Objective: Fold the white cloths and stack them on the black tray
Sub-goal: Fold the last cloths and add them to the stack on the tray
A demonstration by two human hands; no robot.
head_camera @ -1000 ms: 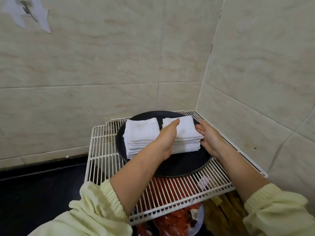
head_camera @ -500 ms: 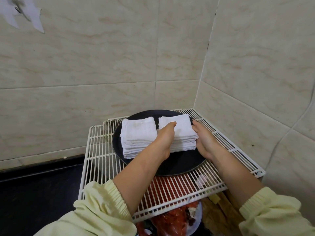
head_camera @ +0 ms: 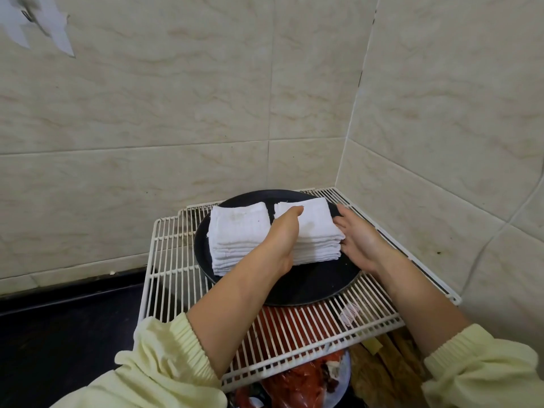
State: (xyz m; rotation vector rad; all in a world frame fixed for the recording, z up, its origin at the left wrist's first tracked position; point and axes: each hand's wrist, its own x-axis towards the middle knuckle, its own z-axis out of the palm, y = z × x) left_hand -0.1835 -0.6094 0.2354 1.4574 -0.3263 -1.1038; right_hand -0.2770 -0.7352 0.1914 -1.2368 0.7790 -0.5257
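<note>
Two stacks of folded white cloths are seen side by side on the tray, the left stack untouched and the right stack squared up between both hands. The left hand is held flat against the right stack's left side, its thumb laid along the top cloth and its fingers tucked together into the narrow gap between the stacks, mostly hidden. If that hand is pushed too far left, the left stack could be nudged askew, since the two are barely apart. The right stack is tall and its layers look uneven at the near edge, so a hard squeeze could buckle or splay the cloths, and a careless release could leave the top ones slid off line. The right hand is set against the stack's right side with its fingers straight and slightly spread; an unequal push from it could shift the whole stack toward the tray's rim. Scraps of paper are stuck high on the left wall, and a dark worktop lies below. The tray is carried by a white wire rack set into a corner of beige tiled walls; being open wire, it may let the tray slide. A red bag shows beneath the rack, with wooden pieces to its right.
</note>
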